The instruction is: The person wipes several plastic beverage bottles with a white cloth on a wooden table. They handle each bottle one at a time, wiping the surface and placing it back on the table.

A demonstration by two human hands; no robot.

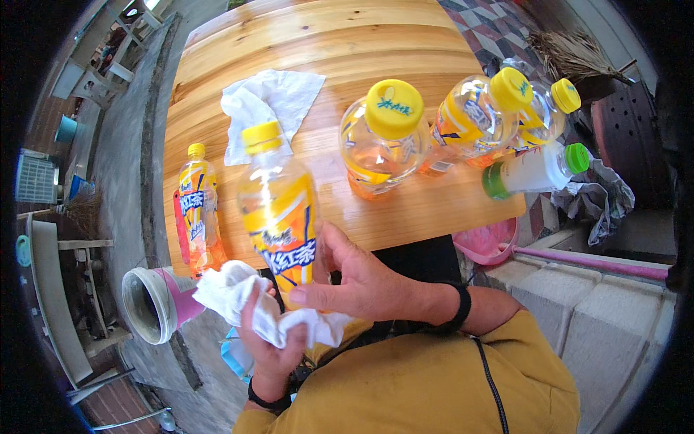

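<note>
My right hand (pixel 352 276) grips the lower part of a clear plastic drink bottle (pixel 279 217) with a yellow cap and an orange-yellow label. The bottle is held upright off the near edge of the wooden table (pixel 303 49). In my left hand (pixel 271 336) is a crumpled white cloth (pixel 233 293), pressed around the bottle's base, which it hides. Behind the bottle a second white cloth (pixel 271 100) lies spread on the table. A smaller bottle (pixel 198 211) of the same look stands to the left, with a red object (pixel 181 228) partly hidden beside it.
Several larger yellow-capped bottles, the closest (pixel 382 141) among them, stand on the table's right half. A green-capped white bottle (pixel 534 171) is at the right edge. Below are a pink-and-white bucket (pixel 157 304) at left and a pink dustpan (pixel 485 244) at right.
</note>
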